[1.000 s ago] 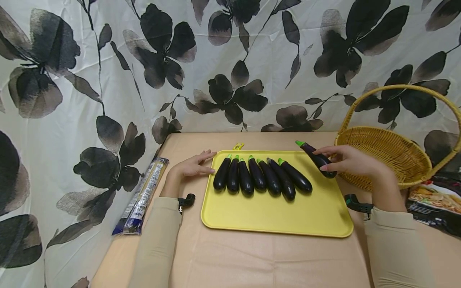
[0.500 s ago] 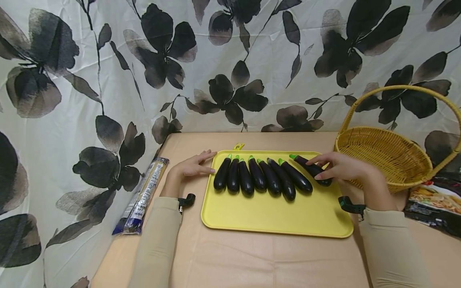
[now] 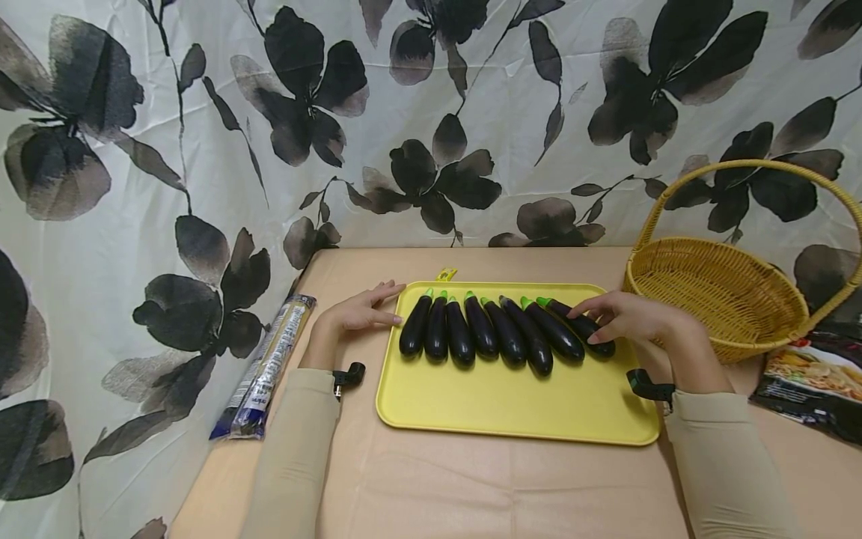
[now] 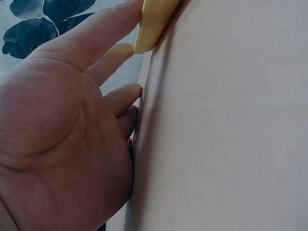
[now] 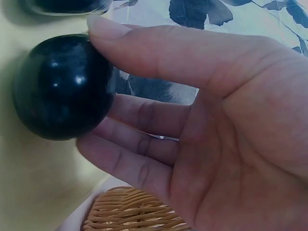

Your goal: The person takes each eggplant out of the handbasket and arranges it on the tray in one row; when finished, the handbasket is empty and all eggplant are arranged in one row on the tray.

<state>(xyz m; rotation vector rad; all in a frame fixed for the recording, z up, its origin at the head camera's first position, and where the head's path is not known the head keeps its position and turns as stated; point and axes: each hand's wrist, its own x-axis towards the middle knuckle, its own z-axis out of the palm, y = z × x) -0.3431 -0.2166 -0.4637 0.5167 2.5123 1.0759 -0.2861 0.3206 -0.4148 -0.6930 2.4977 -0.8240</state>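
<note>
On the yellow tray [image 3: 512, 408] several dark eggplants [image 3: 481, 329] lie side by side, green stems pointing away. The rightmost eggplant [image 3: 582, 326] is held by my right hand [image 3: 640, 322]. The right wrist view shows the thumb over the round end of this eggplant [image 5: 60, 91] and the other fingers along its far side. It rests on or just above the tray; which one I cannot tell. My left hand [image 3: 357, 311] stays at the tray's left edge, fingers extended. In the left wrist view its fingers touch the tray rim [image 4: 156, 24].
A wicker basket [image 3: 720, 288] with a tall handle stands to the right, close behind my right hand. Beside it lies a black food packet [image 3: 815, 378]. Long blue-and-silver packages [image 3: 266, 367] lie left of the tray. A small yellow object [image 3: 446, 275] sits behind the tray.
My right hand has brought the eggplant left and down, from over the tray's right rim to beside the end of the row. The left hand has not moved.
</note>
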